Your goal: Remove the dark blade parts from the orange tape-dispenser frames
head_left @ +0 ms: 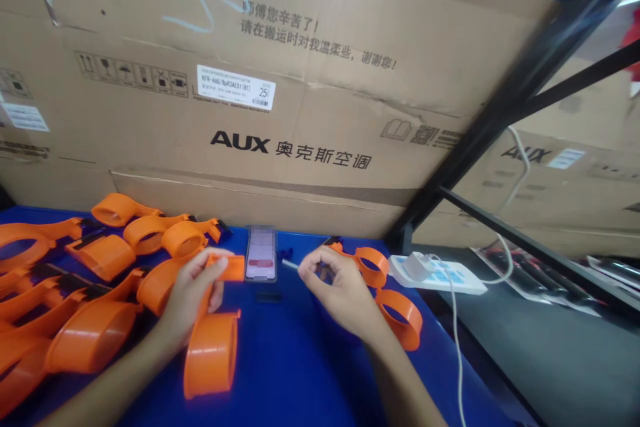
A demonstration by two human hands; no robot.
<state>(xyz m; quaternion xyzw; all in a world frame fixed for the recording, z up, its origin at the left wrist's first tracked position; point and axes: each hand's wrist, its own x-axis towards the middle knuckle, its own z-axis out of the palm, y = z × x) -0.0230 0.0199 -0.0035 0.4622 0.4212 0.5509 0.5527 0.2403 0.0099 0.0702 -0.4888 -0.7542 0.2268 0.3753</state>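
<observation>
My left hand (193, 290) is closed around an orange plastic part (213, 340) with a wide ring at its near end, held above the blue table (295, 373). My right hand (335, 287) pinches a small white pin (290, 265), its tip pointing left toward the orange part's upper end. A phone (261, 255) lies flat on the table between the two hands, with a small black piece (268, 296) just in front of it.
A pile of several orange ring parts (90, 280) covers the table's left side. Two more orange rings (395, 293) lie behind my right hand. A white power strip (440, 273) with a charger and cable sits at the right. Large cardboard boxes (280, 93) and a black rack frame (500, 113) stand behind.
</observation>
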